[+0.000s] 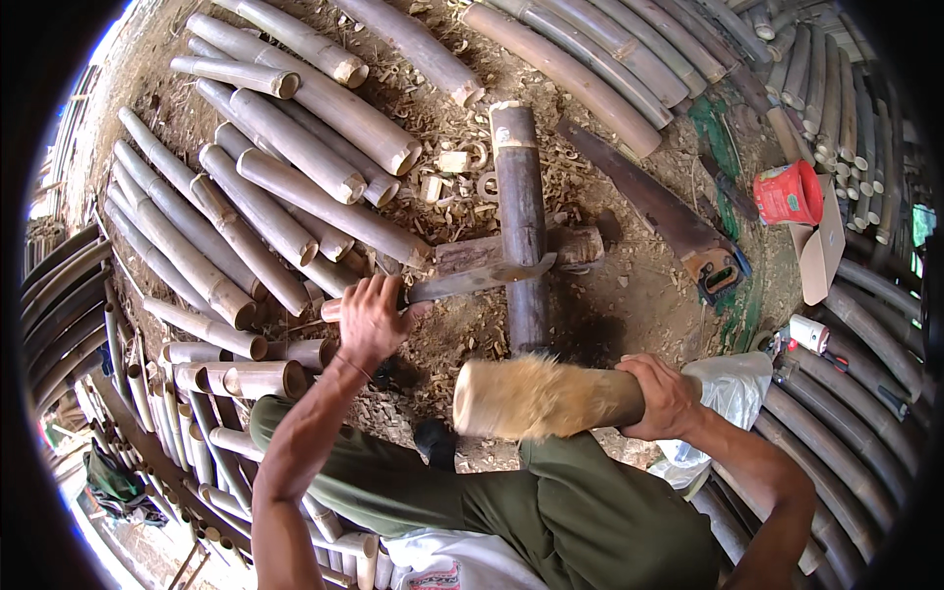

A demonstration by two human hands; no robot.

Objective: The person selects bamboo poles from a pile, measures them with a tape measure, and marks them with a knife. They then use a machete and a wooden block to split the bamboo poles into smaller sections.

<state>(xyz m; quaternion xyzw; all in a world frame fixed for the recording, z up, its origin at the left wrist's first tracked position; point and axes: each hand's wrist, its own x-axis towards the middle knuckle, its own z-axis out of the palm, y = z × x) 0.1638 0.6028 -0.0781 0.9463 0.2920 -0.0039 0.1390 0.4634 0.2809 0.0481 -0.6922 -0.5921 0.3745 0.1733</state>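
My left hand [369, 317] is wrapped round the wooden handle of a big machete [462, 283]. The blade's hooked tip reaches across a dark bamboo length [521, 192]; whether it touches or hovers just above, I cannot tell. That bamboo points away from me and lies over a short wooden block [580, 246]. Above my thigh, my right hand [661, 396] grips a thick, club-like wooden mallet [541, 398]. Its middle is heavily frayed into pale fibres, slightly blurred, and its round pale end faces left.
Cut bamboo lengths [305, 202] are stacked at left and far right. Chips and bamboo rings [452, 162] litter the dirt. Right of the block lie a handsaw [659, 206], a red tub [787, 194], a cardboard piece [818, 251] and a clear plastic bag [733, 383].
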